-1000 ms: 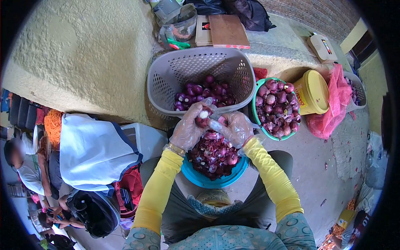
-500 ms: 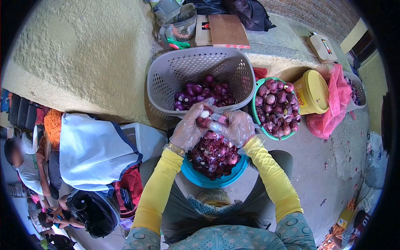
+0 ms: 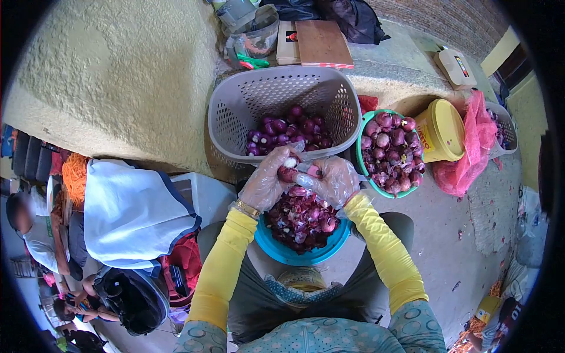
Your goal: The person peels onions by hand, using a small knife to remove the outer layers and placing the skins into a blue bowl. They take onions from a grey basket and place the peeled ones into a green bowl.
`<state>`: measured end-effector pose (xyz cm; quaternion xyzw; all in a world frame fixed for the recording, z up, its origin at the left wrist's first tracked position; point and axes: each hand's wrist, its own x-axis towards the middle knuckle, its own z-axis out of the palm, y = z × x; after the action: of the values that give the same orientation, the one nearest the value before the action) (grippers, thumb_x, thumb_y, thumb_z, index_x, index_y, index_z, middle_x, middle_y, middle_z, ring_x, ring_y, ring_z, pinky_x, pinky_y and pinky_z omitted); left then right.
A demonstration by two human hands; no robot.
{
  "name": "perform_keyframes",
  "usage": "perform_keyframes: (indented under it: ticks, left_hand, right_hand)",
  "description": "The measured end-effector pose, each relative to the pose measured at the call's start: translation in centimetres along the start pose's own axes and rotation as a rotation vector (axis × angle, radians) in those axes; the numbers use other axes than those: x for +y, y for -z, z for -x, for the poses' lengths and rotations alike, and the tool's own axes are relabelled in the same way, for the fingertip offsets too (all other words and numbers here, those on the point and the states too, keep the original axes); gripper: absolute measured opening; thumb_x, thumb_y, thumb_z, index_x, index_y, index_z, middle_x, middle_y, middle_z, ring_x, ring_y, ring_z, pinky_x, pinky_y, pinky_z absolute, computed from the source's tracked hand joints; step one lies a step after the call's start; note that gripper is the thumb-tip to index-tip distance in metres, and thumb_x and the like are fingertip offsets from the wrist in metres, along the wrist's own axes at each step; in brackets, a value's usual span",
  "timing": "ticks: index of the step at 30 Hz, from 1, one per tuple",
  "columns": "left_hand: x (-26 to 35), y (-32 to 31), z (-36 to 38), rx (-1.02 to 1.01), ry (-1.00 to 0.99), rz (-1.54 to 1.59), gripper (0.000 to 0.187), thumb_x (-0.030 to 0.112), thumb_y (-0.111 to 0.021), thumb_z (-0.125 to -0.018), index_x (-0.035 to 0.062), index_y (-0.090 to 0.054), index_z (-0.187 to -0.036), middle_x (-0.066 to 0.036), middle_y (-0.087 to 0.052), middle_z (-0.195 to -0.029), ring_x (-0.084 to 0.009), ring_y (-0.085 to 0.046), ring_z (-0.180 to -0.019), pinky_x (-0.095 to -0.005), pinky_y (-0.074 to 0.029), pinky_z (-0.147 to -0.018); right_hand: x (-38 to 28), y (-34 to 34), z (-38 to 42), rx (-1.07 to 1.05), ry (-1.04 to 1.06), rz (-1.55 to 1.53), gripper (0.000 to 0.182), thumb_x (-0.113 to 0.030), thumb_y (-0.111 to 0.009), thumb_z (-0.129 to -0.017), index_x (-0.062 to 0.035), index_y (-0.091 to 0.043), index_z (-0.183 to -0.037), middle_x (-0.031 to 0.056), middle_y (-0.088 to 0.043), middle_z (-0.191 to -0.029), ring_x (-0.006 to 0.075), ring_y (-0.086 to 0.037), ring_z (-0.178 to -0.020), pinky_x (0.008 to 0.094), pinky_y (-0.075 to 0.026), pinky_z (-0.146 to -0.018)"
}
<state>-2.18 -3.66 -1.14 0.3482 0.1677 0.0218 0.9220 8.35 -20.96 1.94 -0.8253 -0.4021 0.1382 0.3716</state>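
In a clear plastic glove, my left hand (image 3: 266, 182) is closed around a red onion (image 3: 288, 171) with a white cut end. My right hand (image 3: 333, 181), gloved too, pinches a small pink-handled tool (image 3: 314, 171) against the onion; its blade cannot be made out. Both hands are over a blue basin (image 3: 306, 259) heaped with onion skins (image 3: 300, 223). Behind them a grey perforated basket (image 3: 235, 126) contains peeled purple onions (image 3: 285, 129). Unpeeled onions (image 3: 391, 147) fill a green-rimmed tub (image 3: 360, 154) on the right.
A yellow lidded bucket (image 3: 441, 130) and a pink mesh bag (image 3: 468, 150) stand right of the tub. Green-handled scissors (image 3: 253, 62) and a brown board (image 3: 323, 44) lie on the ledge. A white cloth (image 3: 132, 209) is at the left, with people beyond it.
Both hands have shifted and turned very slightly around the onion. The baskets and tubs look unchanged.
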Motion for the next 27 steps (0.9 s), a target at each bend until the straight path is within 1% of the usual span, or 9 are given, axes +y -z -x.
perform_keyframes:
  ticks: [2,6,8,12,15,17,18,20,27]
  left_hand:
    - [-0.4,0.8,-0.2,-0.003,-0.024,-0.009,0.032,0.031,-0.058,-0.106,0.005,-0.061,-0.125,-0.002,-0.062,-0.107,-0.0129,-0.062,-0.099,-0.0328,-0.057,-0.09]
    - [-0.3,0.6,-0.2,-0.026,-0.017,0.023,0.032,0.031,-0.058,-0.106,0.0052,-0.061,-0.124,-0.001,-0.062,-0.106,-0.0122,-0.061,-0.096,-0.0321,-0.057,-0.088]
    - [-0.2,0.0,0.0,0.026,-0.021,-0.014,0.03,0.031,-0.058,-0.106,0.0059,-0.062,-0.123,-0.001,-0.061,-0.104,-0.0118,-0.061,-0.095,-0.0315,-0.056,-0.088]
    - [-0.2,0.2,-0.1,0.004,-0.022,-0.016,0.032,0.032,-0.056,-0.107,0.0062,-0.061,-0.125,-0.002,-0.062,-0.106,-0.0133,-0.062,-0.1,-0.0328,-0.057,-0.089]
    - [-0.2,0.1,-0.1,0.03,-0.005,-0.039,0.035,0.034,-0.055,-0.107,0.0064,-0.061,-0.128,-0.002,-0.063,-0.109,-0.0143,-0.063,-0.104,-0.0335,-0.057,-0.09]
    - [-0.2,0.3,-0.2,-0.014,0.002,-0.067,0.037,0.034,-0.053,-0.108,0.0063,-0.06,-0.131,-0.002,-0.063,-0.111,-0.0146,-0.063,-0.104,-0.0335,-0.057,-0.09]
    - [-0.3,0.3,-0.1,-0.014,0.002,-0.066,0.037,0.034,-0.053,-0.108,0.0063,-0.06,-0.131,-0.002,-0.063,-0.111,-0.0146,-0.063,-0.104,-0.0335,-0.057,-0.09]
    - [-0.3,0.2,-0.1,-0.004,-0.005,-0.086,0.036,0.034,-0.053,-0.108,0.0065,-0.061,-0.131,-0.003,-0.063,-0.114,-0.0146,-0.063,-0.105,-0.0329,-0.057,-0.09]
    - [-0.4,0.1,0.2,-0.007,0.0,-0.104,0.036,0.033,-0.055,-0.108,0.0066,-0.061,-0.13,-0.004,-0.064,-0.116,-0.0139,-0.064,-0.103,-0.0324,-0.058,-0.086]
  right_hand:
    - [0.1,0.1,-0.1,-0.071,-0.013,0.063,0.05,-0.06,-0.071,-0.088,-0.0107,-0.077,-0.088,0.017,-0.07,-0.073,0.0397,-0.069,-0.072,0.048,-0.055,-0.07]
    - [0.4,0.3,0.1,-0.113,-0.036,0.016,0.048,-0.059,-0.071,-0.087,-0.0126,-0.078,-0.091,0.0167,-0.07,-0.075,0.0389,-0.069,-0.073,0.0476,-0.055,-0.07]
    - [1.2,-0.3,0.1,0.058,0.173,0.138,0.055,-0.061,-0.073,-0.085,-0.0056,-0.073,-0.079,0.0185,-0.065,-0.065,0.0388,-0.065,-0.063,0.045,-0.054,-0.065]
    - [1.1,-0.4,0.0,0.102,0.195,0.192,0.057,-0.062,-0.076,-0.082,-0.0052,-0.073,-0.079,0.0182,-0.065,-0.065,0.038,-0.065,-0.062,0.0446,-0.053,-0.063]
    - [-0.2,0.8,0.1,0.123,0.108,0.091,0.061,-0.065,-0.079,-0.077,-0.0045,-0.072,-0.078,0.0179,-0.065,-0.065,0.0381,-0.065,-0.062,0.0445,-0.053,-0.061]
    - [-0.3,1.3,0.2,-0.01,0.023,0.055,0.059,-0.067,-0.075,-0.079,-0.0156,-0.078,-0.107,0.0113,-0.073,-0.079,0.0356,-0.07,-0.072,0.0454,-0.057,-0.069]
    - [-0.1,1.1,0.1,-0.011,0.023,0.055,0.059,-0.067,-0.075,-0.079,-0.0156,-0.078,-0.107,0.0113,-0.073,-0.079,0.0356,-0.07,-0.072,0.0454,-0.057,-0.069]
    - [0.4,0.5,0.0,0.037,0.06,0.042,0.067,-0.069,-0.079,-0.072,-0.0032,-0.073,-0.081,0.0179,-0.067,-0.067,0.0379,-0.066,-0.063,0.0446,-0.054,-0.063]
    - [0.8,0.0,0.0,0.038,0.103,0.067,0.063,-0.066,-0.077,-0.077,-0.0039,-0.076,-0.087,0.0177,-0.068,-0.069,0.038,-0.067,-0.065,0.0451,-0.055,-0.065]
